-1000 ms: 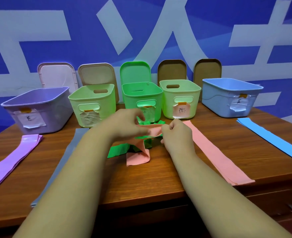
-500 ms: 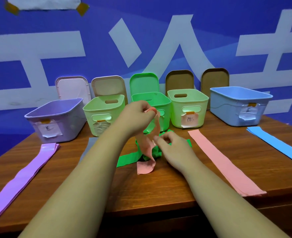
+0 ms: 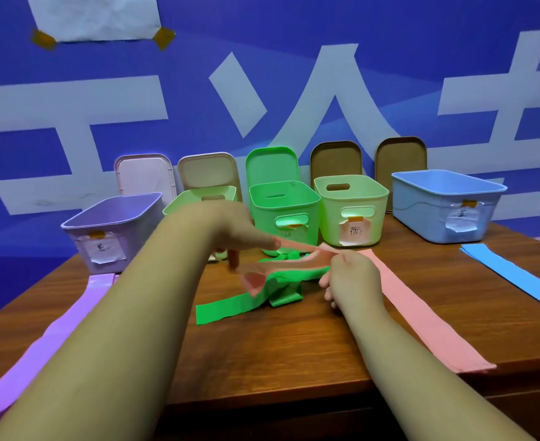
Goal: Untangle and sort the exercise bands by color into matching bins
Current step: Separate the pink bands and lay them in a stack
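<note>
**Two grips stretch a pink band above the green tangle**

Both grips meet at the centre of the frame, just in front of the row of bins. The left grip and the right grip each clasp an end of the tangled pink band, which runs taut between them. Its loose end is threaded among folds of the green band, which lies crumpled on the tabletop below.

A flat pink band lies straight, right of centre. A blue band lies at the far right and a purple band at the lower left.

Five open bins stand across the middle of the frame. From left to right they are a purple bin, a pale green bin partly behind the left forearm, a bright green bin, a second pale green bin and a blue bin. Each visible front carries a taped paper label.
</note>
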`<state>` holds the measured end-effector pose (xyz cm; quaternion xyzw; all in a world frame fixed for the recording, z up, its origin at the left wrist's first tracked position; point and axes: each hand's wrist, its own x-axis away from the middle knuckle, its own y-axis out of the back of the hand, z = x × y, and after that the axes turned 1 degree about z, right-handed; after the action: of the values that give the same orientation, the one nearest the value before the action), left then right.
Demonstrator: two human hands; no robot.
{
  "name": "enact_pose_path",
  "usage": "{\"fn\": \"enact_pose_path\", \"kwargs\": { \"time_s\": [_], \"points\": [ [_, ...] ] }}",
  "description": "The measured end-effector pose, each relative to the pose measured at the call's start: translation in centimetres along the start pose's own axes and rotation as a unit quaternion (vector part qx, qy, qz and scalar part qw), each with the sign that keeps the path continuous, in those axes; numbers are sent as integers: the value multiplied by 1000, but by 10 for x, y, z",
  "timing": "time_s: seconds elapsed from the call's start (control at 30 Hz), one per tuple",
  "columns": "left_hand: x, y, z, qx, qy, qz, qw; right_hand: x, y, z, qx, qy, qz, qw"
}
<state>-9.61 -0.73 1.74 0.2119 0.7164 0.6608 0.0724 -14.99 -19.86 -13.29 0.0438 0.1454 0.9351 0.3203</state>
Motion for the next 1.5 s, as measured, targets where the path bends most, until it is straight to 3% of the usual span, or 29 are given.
{"fn": "enact_pose_path", "kwargs": {
  "time_s": [0.07,0.13,0.27,0.43,0.57,0.77,0.93,1.13,1.37,1.5],
  "points": [
    [11,-3,-9,35,81,150,985,2,0,1,-11,11,-6,1000],
    [12,-10,-10,24,130,223,966,3,-1,3,-32,36,-5,999],
    [5,-28,-1,45,147,186,970,5,1,3,-38,31,-6,999],
    [3,-43,0,72,163,206,962,13,-4,6,-52,56,4,997],
    [-6,-44,10,74,76,209,972,13,-7,5,-49,78,38,995],
    [-25,-72,8,26,-99,28,994,10,-8,2,64,72,35,995],
    [-33,-96,2,55,-165,-20,985,8,-7,0,80,81,54,992],
    [-33,-104,-6,99,-221,-66,968,4,-8,0,68,84,27,994],
    [-42,-104,-4,81,-248,-178,949,4,-7,-2,51,86,49,994],
    [-35,-78,0,139,-250,-249,925,4,-9,-2,18,80,76,994]
  ]
}}
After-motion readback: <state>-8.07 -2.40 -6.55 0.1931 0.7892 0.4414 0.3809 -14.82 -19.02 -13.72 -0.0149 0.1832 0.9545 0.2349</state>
